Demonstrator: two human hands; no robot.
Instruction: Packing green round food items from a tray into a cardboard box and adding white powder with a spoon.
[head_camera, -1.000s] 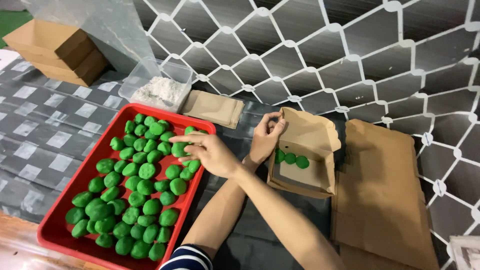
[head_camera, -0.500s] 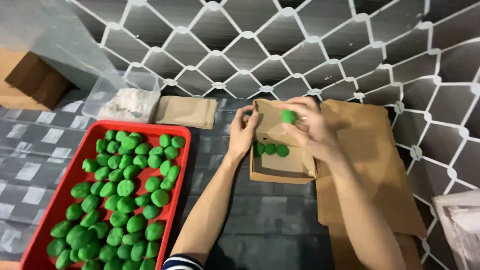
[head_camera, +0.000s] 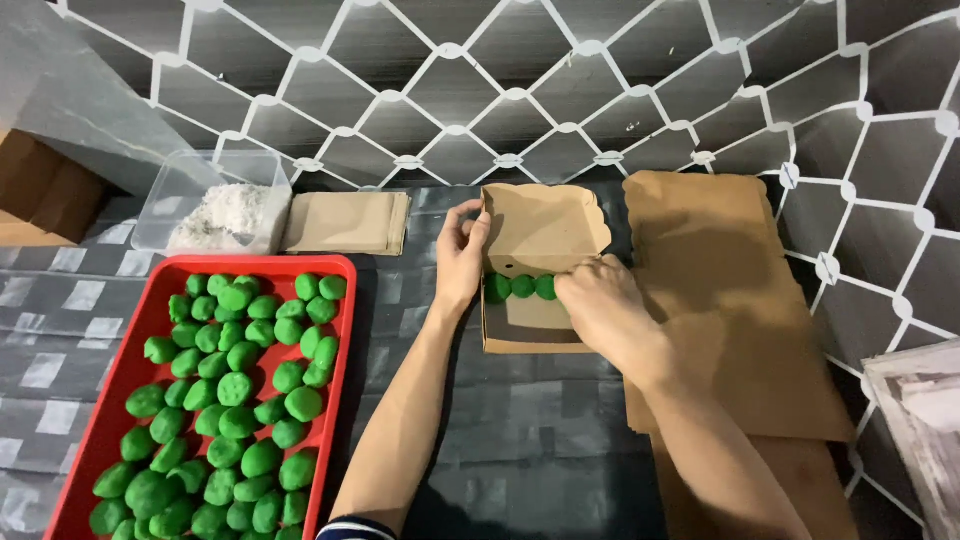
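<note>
A small open brown cardboard box (head_camera: 530, 325) lies on the dark checked surface, its lid tipped up at the back. Three green balls (head_camera: 521, 287) sit in a row along its far inner side. My left hand (head_camera: 459, 258) grips the box's left wall and lid edge. My right hand (head_camera: 600, 308) reaches into the box from the right, its fingertips closed on the rightmost green ball (head_camera: 546, 287). To the left stands a red tray (head_camera: 345, 330) holding several more green balls (head_camera: 232, 390).
A clear plastic tub with white powder (head_camera: 222, 210) stands behind the tray, beside a stack of flat brown cardboard (head_camera: 347, 222). Larger flat cardboard sheets (head_camera: 730, 290) lie right of the box. A diamond-patterned wall runs along the back. A pale object (head_camera: 925, 420) sits at the right edge.
My right hand picked a green ball from the tray, carried it right and lowered it into the box, which now holds three. My left hand stayed on the box.
</note>
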